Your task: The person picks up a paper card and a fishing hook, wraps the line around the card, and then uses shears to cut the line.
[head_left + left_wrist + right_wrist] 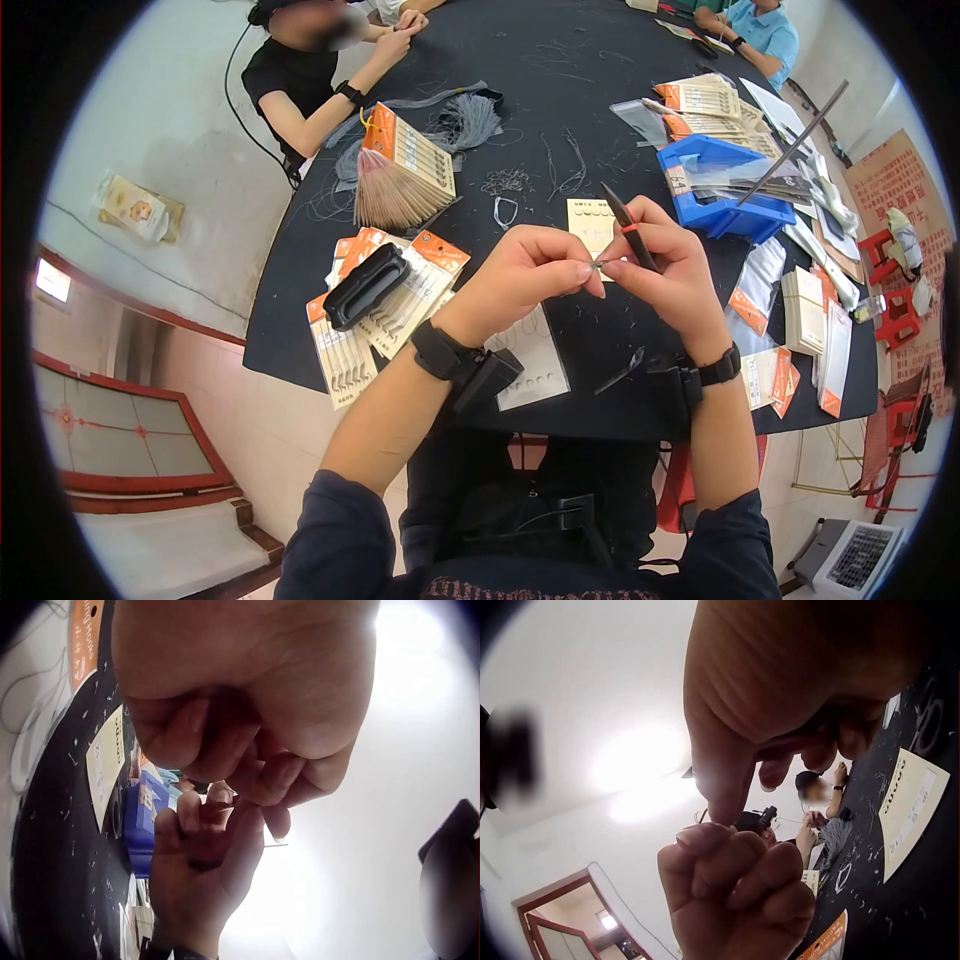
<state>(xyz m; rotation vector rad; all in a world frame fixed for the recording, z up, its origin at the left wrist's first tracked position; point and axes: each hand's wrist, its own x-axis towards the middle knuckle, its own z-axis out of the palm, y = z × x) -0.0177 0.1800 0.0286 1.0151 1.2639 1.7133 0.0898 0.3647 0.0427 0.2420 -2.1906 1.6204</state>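
Note:
My left hand (530, 272) pinches a small thin metallic piece (598, 264) between thumb and forefinger; its other fingers curl into the palm. My right hand (672, 270) meets it from the other side, thumb and fingertip right at the piece. Tucked in the right hand is a red-and-black-handled tool (632, 232) with a dark pointed tip aimed up and away. Both hands are above the black table, fingertips meeting in the left wrist view too. Beyond them lies a cream hook card (590, 222). The piece's shape is mostly hidden by the fingers.
Hook packets (345, 345) with a black tray (367, 287) on top lie left, near a fanned card bundle (405, 170). A blue bin (715, 200) stands right, a rod leaning across it. A clear sheet (535, 370) lies in front. Two people sit across the table (560, 110).

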